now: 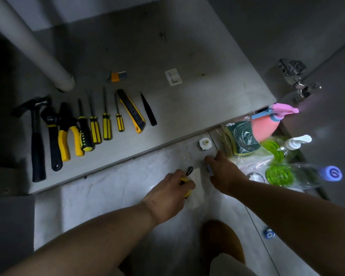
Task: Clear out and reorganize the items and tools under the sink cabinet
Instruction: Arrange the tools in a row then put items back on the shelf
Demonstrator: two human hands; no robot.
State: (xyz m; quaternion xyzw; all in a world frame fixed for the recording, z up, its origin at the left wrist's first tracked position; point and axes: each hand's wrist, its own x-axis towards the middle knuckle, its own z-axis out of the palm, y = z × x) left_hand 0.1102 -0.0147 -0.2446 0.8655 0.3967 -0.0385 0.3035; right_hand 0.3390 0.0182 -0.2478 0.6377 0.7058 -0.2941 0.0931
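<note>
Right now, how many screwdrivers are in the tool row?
4, in one row: the thick screwdriver by the pliers, a second, a third, the smallest by the knife.

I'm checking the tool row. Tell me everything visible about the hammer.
The hammer is black, with a claw head of dark metal and a long, rubbery-looking handle. It lies flat on the grey cabinet floor, leftmost in the row, head farthest from the person. The wrench lies close beside it; contact unclear.
</note>
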